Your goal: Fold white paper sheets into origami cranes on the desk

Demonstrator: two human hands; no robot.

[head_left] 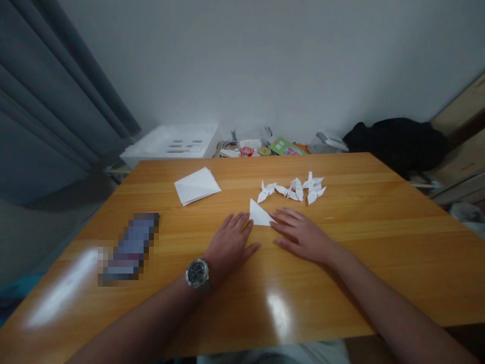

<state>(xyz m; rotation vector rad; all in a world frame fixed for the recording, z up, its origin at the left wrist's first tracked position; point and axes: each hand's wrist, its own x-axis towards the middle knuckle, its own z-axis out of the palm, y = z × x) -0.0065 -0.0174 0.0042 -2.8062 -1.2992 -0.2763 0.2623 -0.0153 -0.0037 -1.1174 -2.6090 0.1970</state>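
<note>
A small white paper triangle (258,214) lies flat on the wooden table (379,237). My left hand (230,243), with a wristwatch on its wrist, rests flat with fingers stretched out, the fingertips touching the triangle's left edge. My right hand (301,233) also lies flat and open, its fingertips against the triangle's right corner. Just beyond the triangle sit several folded white paper pinwheels (293,189). A stack of white paper sheets (197,185) lies further left.
A blurred dark flat object (129,248) lies on the table's left side. Behind the table are a white box (172,141), small packets and clutter (265,146), and a black bag (394,141). A grey curtain (49,101) hangs at left.
</note>
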